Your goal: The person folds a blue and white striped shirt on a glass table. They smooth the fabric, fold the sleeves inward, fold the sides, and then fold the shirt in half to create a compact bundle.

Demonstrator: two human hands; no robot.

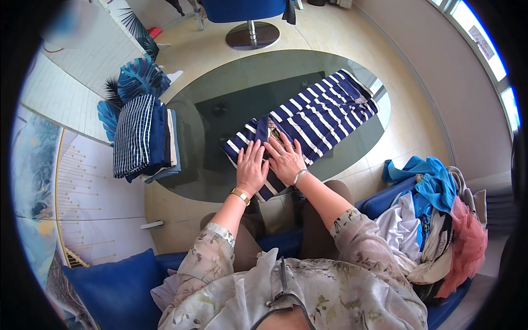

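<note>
A navy and white striped garment lies folded lengthwise into a long strip, slanting across an oval glass table. Its near end has a plain navy band and a bit of patterned cloth showing by my fingers. My left hand rests flat on this near end, fingers slightly spread. Beside it, almost touching, my right hand presses down on the same cloth with fingers apart. Neither hand grips the fabric. Part of the garment under my palms is hidden.
Folded clothes are stacked at the table's left edge. To my right, a loose heap of clothes covers a blue seat. A blue cushion lies at my left. Beyond the table stands a blue chair on a round metal base.
</note>
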